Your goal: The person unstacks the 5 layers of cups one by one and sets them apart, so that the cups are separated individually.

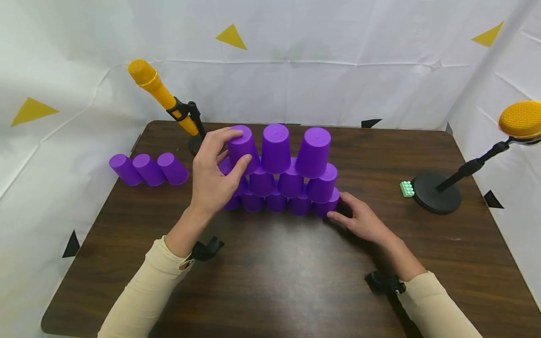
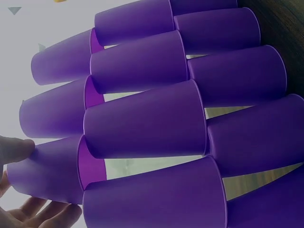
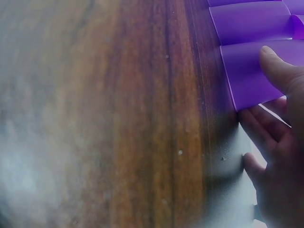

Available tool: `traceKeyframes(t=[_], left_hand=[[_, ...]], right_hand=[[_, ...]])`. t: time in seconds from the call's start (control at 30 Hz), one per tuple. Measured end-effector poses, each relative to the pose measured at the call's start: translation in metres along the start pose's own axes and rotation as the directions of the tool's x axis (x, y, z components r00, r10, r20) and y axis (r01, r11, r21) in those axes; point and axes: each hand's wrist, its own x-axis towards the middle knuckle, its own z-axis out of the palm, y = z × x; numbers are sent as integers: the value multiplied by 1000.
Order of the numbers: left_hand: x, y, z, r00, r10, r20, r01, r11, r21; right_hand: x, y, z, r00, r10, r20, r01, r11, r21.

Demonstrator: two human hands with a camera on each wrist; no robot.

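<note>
Purple cups, upside down, form a three-row stack near the table's middle. Around the left cup (image 1: 247, 146) of the top row, my left hand (image 1: 209, 180) has its thumb in front and fingers behind. That cup's open rim (image 2: 91, 166) rests across the cups below in the left wrist view. Two more top cups, a middle one (image 1: 276, 150) and a right one (image 1: 313, 152), stand beside it. Low at the stack's right end, my right hand (image 1: 363, 220) holds the end cup (image 3: 247, 71) of the bottom row, thumb on its front, fingers along its far side.
Three purple cups (image 1: 148, 170) sit in a row at the table's left edge. A yellow microphone (image 1: 158, 91) on a black stand is behind the left hand. At right are a round black base (image 1: 435, 199) with a yellow disc (image 1: 521, 119) and a mint toy brick (image 1: 407, 189).
</note>
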Motion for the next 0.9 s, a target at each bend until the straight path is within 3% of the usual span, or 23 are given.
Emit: traceKeyframes(t=[0.23,0.37,0.5,0.6,0.7,0.9], left_hand=[[-1,1,-5,1000,8,-22,-8,1000,3],[1,0,-19,996,23,-91,-24,1000,-4],[4,-9,-41,982,11,-190,-3,999,40],[1,-29,-58,968,-22,-250,60,988,144],[-8,-61,-70,955,-95,-280,167,955,245],[-34,-124,-76,939,-240,-247,318,880,354]], right_hand=[[1,-1,-1,1000,4,11,-5,1000,1],[2,-1,-2,1000,4,21,-4,1000,4],[2,-1,-2,1000,1,19,-1,1000,8],[1,-1,-2,1000,2,17,-2,1000,5],[0,-1,-1,1000,9,17,-9,1000,5],[-1,0,-1,1000,17,17,-18,1000,9]])
